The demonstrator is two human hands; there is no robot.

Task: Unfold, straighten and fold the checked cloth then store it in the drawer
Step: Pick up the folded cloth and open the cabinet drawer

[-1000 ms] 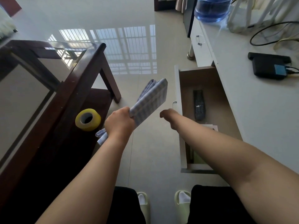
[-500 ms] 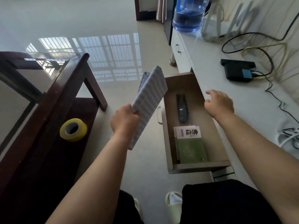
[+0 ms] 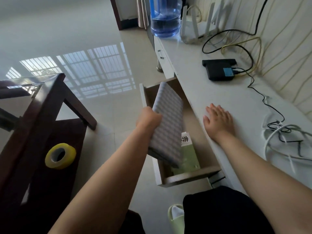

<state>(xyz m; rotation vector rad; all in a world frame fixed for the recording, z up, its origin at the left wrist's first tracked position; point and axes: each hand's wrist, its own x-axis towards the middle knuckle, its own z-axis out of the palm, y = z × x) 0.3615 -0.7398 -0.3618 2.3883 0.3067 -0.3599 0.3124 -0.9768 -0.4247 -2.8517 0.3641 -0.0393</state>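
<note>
Left hand (image 3: 148, 118) gripping flat folded checked cloth (image 3: 168, 122) over drawer (image 3: 190, 177), right hand (image 3: 218, 119) splayed

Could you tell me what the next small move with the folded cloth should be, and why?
Probably lower the folded checked cloth into the open drawer and let go. The left hand grips it by one edge, tilted above the drawer, which already holds a green booklet. The right hand rests flat on the white cabinet top, so it seems free to push the drawer in afterwards.

cloth (image 3: 168, 122) over the open drawer (image 3: 190, 177), left of the counter (image 3: 219, 95); tape (image 3: 60, 155) on the table's (image 3: 42, 107) shelf, far left.
</note>
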